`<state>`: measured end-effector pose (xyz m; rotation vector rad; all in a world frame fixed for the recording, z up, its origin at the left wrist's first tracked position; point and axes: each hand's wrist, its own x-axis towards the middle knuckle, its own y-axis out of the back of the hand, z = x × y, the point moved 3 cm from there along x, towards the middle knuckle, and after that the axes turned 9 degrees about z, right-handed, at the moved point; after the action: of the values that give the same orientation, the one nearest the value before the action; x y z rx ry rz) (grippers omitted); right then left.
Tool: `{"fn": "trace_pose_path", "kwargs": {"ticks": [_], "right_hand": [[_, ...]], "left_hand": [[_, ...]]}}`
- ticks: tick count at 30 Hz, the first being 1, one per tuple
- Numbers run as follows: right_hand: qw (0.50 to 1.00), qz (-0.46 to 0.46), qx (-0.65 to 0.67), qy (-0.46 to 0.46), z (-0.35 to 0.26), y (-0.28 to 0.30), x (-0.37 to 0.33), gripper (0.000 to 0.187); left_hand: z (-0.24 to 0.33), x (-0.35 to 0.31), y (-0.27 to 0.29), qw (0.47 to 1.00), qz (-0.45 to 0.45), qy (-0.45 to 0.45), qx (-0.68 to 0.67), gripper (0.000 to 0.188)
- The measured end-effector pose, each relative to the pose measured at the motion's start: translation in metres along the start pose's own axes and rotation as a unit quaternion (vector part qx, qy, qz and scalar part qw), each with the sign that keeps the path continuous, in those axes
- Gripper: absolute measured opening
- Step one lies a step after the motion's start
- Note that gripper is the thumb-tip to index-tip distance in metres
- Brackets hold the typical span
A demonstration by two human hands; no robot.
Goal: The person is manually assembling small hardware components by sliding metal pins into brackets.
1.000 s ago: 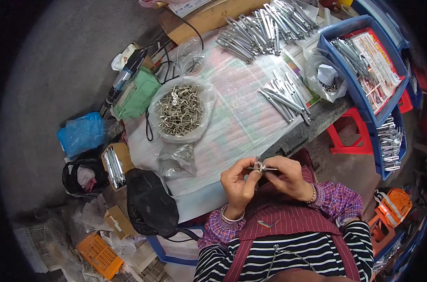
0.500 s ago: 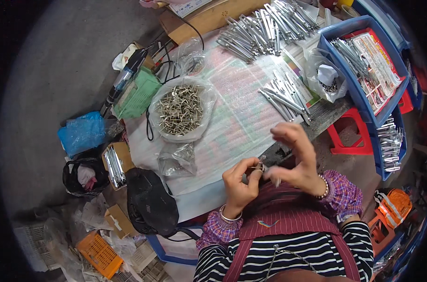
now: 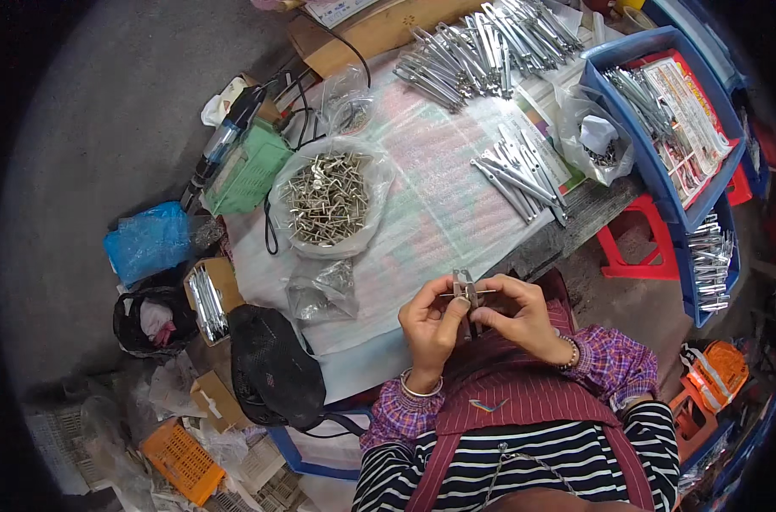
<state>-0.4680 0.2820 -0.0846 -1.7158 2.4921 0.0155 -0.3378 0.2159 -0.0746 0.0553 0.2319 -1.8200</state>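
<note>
Close in front of my body, my left hand and my right hand meet at a small metal bracket-like piece. The left thumb and fingers pinch it from one side. From the other side, my right fingertips close on a thin metal pin that runs crosswise through or against the piece; which of the two I cannot tell. Much of the piece's lower part is hidden by my thumbs. Farther left lies an open plastic bag of T-shaped metal pins. Several flat metal strips rest on the table's right side.
A large pile of metal strips covers the far table edge. Right of it stand a blue bin and a bag of small parts. A green basket, a power driver and a black bag lie left.
My right hand has come down from its raised, spread position to the metal piece, its fingers now closed. My left hand keeps its pinch, and the piece now stands more upright.
</note>
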Motion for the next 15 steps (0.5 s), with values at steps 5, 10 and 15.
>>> {"fn": "trace_pose_path", "kwargs": {"ticks": [5, 10, 15], "right_hand": [[0.995, 0.017, 0.080, -0.060, 0.003, -0.007, -0.004, 0.026], [0.989, 0.025, 0.103, -0.101, 0.013, -0.004, -0.005, 0.021], [0.994, 0.038, 0.060, -0.080, 0.007, -0.003, -0.005, 0.016]], "left_hand": [[0.000, 0.001, -0.001, 0.999, -0.008, 0.022, -0.042, 0.024], [0.001, 0.003, -0.006, 0.997, -0.012, 0.060, -0.044, 0.025], [0.006, 0.006, -0.009, 0.998, -0.019, 0.052, 0.039, 0.018]]}}
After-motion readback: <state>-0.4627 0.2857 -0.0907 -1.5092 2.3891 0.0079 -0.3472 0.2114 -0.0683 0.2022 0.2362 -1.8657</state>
